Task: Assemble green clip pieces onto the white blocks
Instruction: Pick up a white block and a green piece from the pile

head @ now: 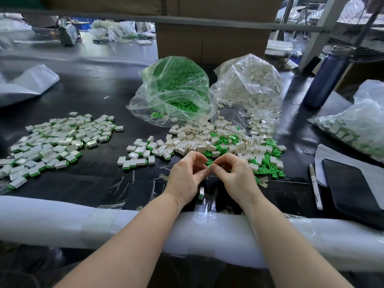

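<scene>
My left hand (188, 175) and my right hand (233, 175) meet fingertip to fingertip near the table's front edge, pinching a small piece (208, 166) between them; it is mostly hidden by my fingers. Just beyond lies a mixed heap of loose white blocks (207, 138) and green clips (268, 165). A white block with a green end (201, 193) lies below my left palm. Assembled blocks with green clips (52, 142) spread across the left of the table, with a smaller group (143, 154) in the middle.
A clear bag of green clips (172, 88) and a clear bag of white blocks (249, 84) stand behind the heap. A blue bottle (328, 77), another bag of assembled blocks (359, 125), a pen (315, 186) and a dark tablet (351, 188) sit at right. White foam padding (83, 221) lines the table's front edge.
</scene>
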`<state>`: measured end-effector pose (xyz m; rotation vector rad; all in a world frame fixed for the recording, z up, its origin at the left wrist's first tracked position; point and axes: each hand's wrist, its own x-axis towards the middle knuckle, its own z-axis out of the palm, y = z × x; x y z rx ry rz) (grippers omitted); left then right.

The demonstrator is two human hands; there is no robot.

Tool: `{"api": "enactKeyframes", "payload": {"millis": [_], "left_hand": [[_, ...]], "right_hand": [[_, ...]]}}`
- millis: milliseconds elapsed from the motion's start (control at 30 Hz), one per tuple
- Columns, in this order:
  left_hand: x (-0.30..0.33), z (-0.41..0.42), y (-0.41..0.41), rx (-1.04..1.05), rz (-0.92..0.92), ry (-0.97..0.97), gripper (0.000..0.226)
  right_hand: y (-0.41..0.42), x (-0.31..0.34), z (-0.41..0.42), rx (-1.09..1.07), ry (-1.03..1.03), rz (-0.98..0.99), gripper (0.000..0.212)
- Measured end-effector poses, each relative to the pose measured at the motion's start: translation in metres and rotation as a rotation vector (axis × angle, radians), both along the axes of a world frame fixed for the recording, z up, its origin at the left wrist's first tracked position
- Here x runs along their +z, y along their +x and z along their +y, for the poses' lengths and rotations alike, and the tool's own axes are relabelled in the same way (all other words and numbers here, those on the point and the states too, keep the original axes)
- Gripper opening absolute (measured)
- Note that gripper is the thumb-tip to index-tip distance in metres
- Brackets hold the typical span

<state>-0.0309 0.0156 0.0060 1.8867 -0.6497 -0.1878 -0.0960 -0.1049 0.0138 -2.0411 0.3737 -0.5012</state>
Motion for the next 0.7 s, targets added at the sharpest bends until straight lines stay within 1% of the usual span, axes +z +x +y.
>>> {"api": "enactKeyframes", "payload": {"millis": [133,300,433,567,633,700], "left_hand": [[0.002,0.0,-0.002,-0.004,-0.003,0.012,0.021],[0.004,-0.001,-0.003,-0.004,0.007,0.006,0.022],[0.004,-0.001,-0.003,0.013,-0.015,0.013,0.021],[0.003,0.001,-0.001,0.124,-0.006,-0.025,0.015],[0.003,0.001,0.002,0.212,-0.018,-0.051,0.019],[0.003,0.003,0.005,0.298,-0.074,-0.041,0.023]], "right_hand": [[0.0,0.0,0.0,0.015,0.006,0.049,0.007],[0.0,0.001,0.001,-0.009,0.076,0.036,0.021],[0.001,0.0,0.001,-0.013,0.035,0.016,0.014],[0.0,-0.001,-0.005,-0.139,0.016,-0.069,0.014],[0.0,-0.002,-0.008,-0.219,0.007,-0.089,0.013],[0.0,-0.003,-0.011,-0.274,0.003,-0.106,0.009]]}}
